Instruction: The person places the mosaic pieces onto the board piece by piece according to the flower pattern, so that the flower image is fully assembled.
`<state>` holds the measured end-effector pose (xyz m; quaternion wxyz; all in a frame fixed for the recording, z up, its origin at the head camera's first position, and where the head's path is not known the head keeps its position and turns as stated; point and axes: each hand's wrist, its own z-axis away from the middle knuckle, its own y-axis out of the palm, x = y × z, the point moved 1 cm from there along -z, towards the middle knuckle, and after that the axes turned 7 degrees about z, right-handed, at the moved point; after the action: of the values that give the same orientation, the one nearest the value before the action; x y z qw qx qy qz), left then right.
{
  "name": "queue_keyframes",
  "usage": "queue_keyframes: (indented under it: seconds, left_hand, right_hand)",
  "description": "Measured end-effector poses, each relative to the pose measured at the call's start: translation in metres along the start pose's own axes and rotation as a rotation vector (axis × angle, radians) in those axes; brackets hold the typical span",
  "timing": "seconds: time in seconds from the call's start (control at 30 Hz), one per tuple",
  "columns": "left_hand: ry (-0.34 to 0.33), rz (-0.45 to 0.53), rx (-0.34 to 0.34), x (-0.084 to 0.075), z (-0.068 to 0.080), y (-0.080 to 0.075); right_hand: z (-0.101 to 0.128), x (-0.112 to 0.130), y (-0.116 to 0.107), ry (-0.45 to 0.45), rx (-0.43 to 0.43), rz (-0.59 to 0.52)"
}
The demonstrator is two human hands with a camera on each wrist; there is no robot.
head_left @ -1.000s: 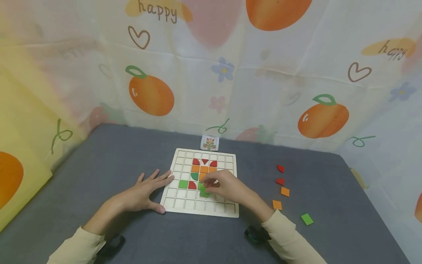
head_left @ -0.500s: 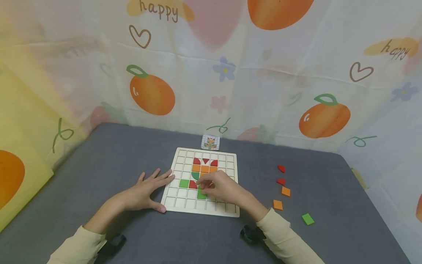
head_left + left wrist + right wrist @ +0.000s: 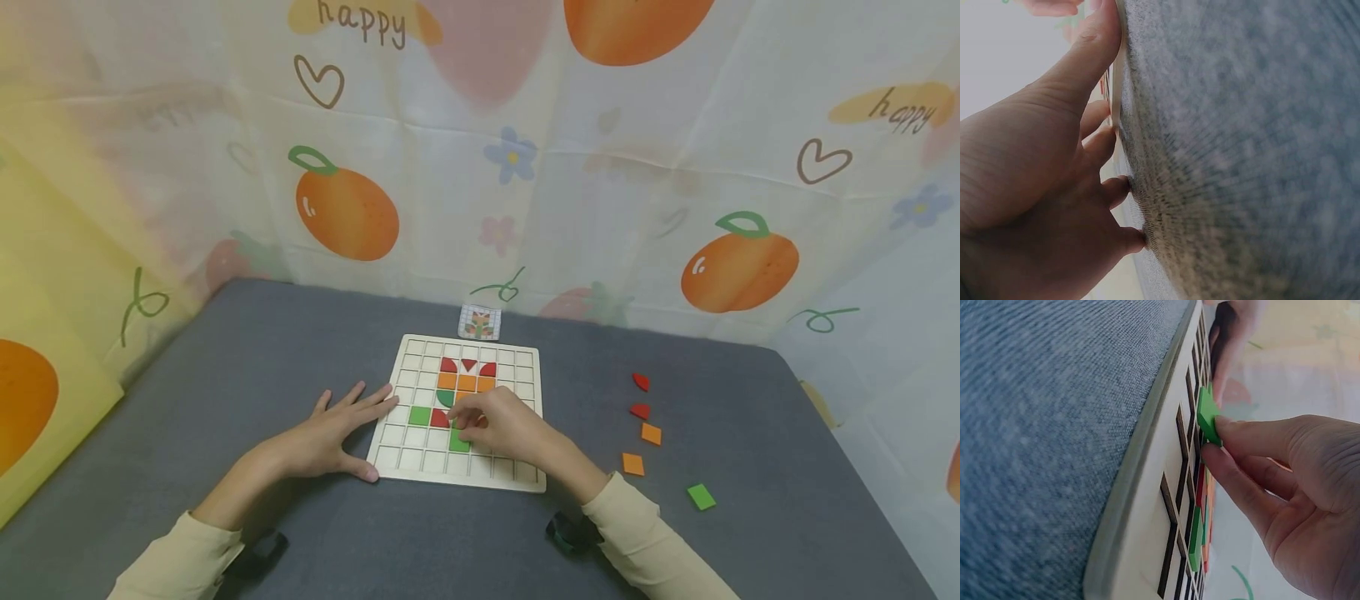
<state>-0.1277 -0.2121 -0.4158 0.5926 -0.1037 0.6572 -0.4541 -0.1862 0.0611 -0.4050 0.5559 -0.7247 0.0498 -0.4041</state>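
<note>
One green square tile (image 3: 458, 441), pinched by my right hand (image 3: 501, 427), had dropped toward its grid board (image 3: 405, 457) cell; left hand (image 3: 330, 433) lay flat, steadying.

Left hand (image 3: 1029, 187): fills the frame from 7 to 10 o'clock, palm toward the camera, fingers (image 3: 1100, 140) straight, tips pressed against the cloth's edge. Thumb (image 3: 1088, 50): stretched toward 12 o'clock along that edge. Grey cloth (image 3: 1241, 150): coarse weave, blurred, covering everything from 1 to 6 o'clock.
</note>
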Motion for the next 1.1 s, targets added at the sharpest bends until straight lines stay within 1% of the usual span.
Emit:
queue_keyframes:
  seconds: [0.37,0.63,0.83,1.1]
  left_hand:
    - [-0.003,-0.001,0.001,-0.0004,0.0002,0.0003]
    - [-0.005,-0.004,-0.001,0.0005,0.0013,0.0008]
    - [-0.006,-0.010,0.000,-0.0007,0.0005,0.0001]
    - [0.005,-0.006,-0.002,0.0002,-0.0005,0.0013]
  right_hand:
    - [0.0000,0.0013,0.0008,0.024,-0.003,0.015]
    - [-0.0005,0.0001,0.0042,0.006,-0.024,-0.001]
    - [0.0003,-0.0004,0.0057,-0.014,-0.039,0.020]
    - [0.0020,-0.0013,0.0023,-0.019,-0.013,0.009]
